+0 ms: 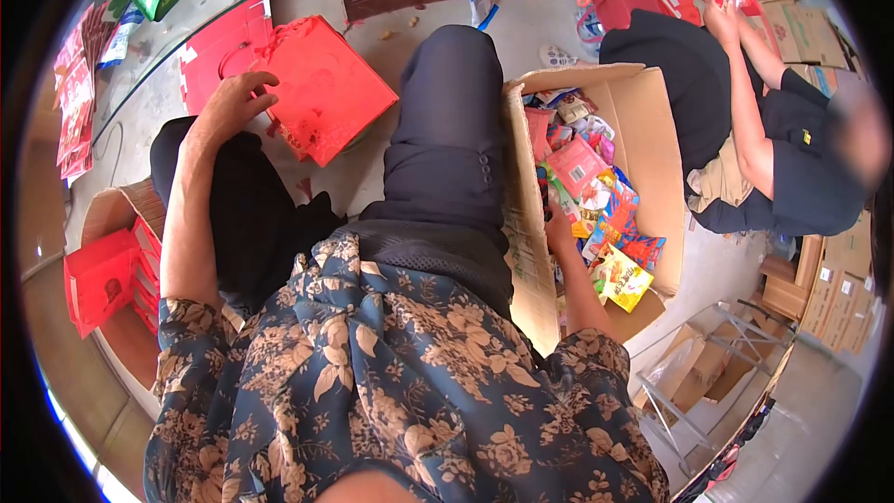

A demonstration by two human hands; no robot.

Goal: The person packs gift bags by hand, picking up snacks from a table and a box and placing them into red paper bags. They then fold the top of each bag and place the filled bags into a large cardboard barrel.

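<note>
The right hand [557, 228] is sunk into the open cardboard box [652, 140] just beside the right knee, wrist against the near flap, fingertips down among the bright snack packets [596, 191]; whether anything is pinched there cannot be told, since the fingers are half hidden by the flap and the wrappers. The left hand [233, 104] is laid on the left knee, fingers loosely curled and nothing gripped, right at the edge of the red gift bag [321, 93] lying on the floor. A clean pick would seem best made by taking one packet at its edge, lifting it straight up past the flap, and leaving the loose yellow packet [624, 278] undisturbed. Across the box, another person's hands [722, 9] are busy with red items, well apart.
</note>
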